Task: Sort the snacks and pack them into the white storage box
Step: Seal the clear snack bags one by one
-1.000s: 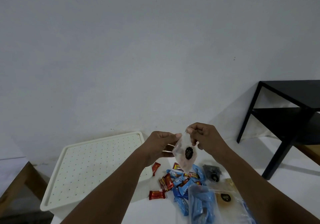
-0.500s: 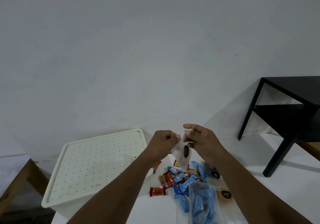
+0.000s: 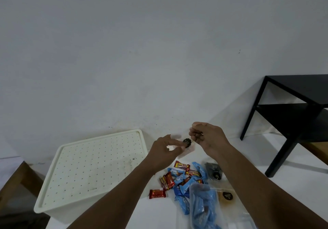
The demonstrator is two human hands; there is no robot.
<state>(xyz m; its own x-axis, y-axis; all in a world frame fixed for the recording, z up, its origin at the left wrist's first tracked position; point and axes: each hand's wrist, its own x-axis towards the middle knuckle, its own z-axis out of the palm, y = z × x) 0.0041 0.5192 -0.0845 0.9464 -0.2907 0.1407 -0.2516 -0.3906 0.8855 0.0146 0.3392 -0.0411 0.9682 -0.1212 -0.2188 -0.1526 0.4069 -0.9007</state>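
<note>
My left hand (image 3: pixel 166 150) and my right hand (image 3: pixel 207 137) hold a small clear plastic bag (image 3: pixel 184 139) with a round black label between them, above the table. The bag is stretched out nearly flat between the two hands. Below them lies a pile of snacks (image 3: pixel 182 174): red and blue wrapped bars. A clear bag filled with blue snacks (image 3: pixel 202 205) lies in front, near the bottom edge. The white storage box (image 3: pixel 92 172) stands at the left with its dotted lid on.
A dark packet (image 3: pixel 213 172) and a clear pouch with a brown cookie (image 3: pixel 227 197) lie right of the pile. A black shelf table (image 3: pixel 294 115) stands at the right by the wall. A wooden table edge (image 3: pixel 23 179) shows at far left.
The small bag hung upright from both hands before; now it is turned flatter and pulled wider, with my left hand lower and my right hand moved right.
</note>
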